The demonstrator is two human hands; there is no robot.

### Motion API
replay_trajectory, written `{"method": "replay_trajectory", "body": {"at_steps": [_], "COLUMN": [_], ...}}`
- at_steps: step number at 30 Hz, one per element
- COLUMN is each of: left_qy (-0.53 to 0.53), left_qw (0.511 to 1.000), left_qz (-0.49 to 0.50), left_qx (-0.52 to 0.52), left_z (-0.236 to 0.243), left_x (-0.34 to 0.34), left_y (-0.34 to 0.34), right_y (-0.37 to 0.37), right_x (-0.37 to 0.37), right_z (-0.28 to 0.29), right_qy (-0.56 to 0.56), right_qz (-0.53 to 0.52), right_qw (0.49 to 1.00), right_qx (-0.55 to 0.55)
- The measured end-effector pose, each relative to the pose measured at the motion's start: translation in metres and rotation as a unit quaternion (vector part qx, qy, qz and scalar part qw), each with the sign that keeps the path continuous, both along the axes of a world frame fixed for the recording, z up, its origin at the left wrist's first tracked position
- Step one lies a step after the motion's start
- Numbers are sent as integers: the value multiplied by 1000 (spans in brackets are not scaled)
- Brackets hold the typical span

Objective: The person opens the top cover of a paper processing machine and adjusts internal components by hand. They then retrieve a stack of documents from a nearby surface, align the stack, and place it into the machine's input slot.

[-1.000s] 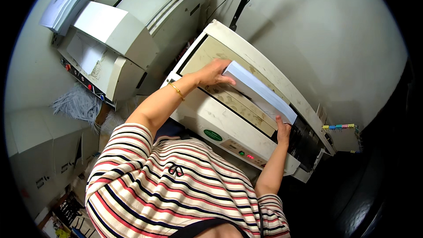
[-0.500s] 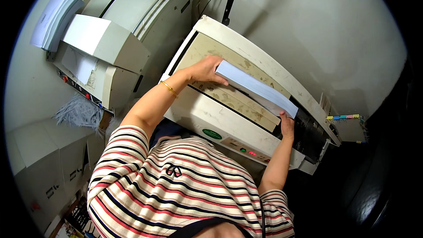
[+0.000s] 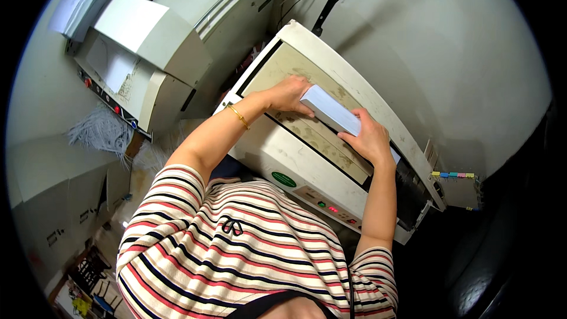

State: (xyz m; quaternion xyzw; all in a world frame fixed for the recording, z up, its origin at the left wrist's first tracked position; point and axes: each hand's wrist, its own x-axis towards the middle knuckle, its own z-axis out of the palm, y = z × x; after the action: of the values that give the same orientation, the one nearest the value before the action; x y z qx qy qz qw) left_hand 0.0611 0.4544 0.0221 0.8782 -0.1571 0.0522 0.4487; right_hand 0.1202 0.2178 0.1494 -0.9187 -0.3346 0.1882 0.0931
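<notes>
While both hands press on a thick white stack of paper (image 3: 331,111), that stack lies on the stained bed of a cream-coloured machine (image 3: 295,159), running from about ten o'clock to four o'clock across the bed. At the stack's ten o'clock end the left hand (image 3: 288,93), with a gold bangle (image 3: 238,116) on its wrist, wraps the end with fingers curled together against the paper. At the four o'clock end the right hand (image 3: 369,137) lies over the stack, fingers close together and bent down onto its top and near side. Below the bed, at six o'clock from the stack, the machine's front panel carries a green oval sticker (image 3: 284,179) and small red lights (image 3: 332,208). Off at ten o'clock stands a larger grey machine (image 3: 159,35), with shredded paper strips (image 3: 97,133) heaped beside it. Coloured clips (image 3: 452,174) sit on a box at four o'clock.
</notes>
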Motion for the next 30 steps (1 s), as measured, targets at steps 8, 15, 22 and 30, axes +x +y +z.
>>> {"method": "replay_trajectory", "body": {"at_steps": [8, 15, 22, 30], "left_qy": [79, 63, 77, -107], "left_qw": [996, 971, 952, 979], "left_qz": [-16, 152, 271, 147], "left_qx": [29, -176, -122, -89], "left_z": [9, 20, 14, 22], "left_x": [-3, -76, -132, -60], "left_y": [7, 62, 68, 13], "right_y": [-8, -21, 0, -7], "right_x": [9, 14, 8, 11], "right_z": [-3, -9, -3, -8], "right_qy": [6, 19, 9, -9], "right_qz": [63, 54, 75, 85], "right_qw": [998, 998, 997, 996], "right_qx": [-20, -12, -10, 1]}}
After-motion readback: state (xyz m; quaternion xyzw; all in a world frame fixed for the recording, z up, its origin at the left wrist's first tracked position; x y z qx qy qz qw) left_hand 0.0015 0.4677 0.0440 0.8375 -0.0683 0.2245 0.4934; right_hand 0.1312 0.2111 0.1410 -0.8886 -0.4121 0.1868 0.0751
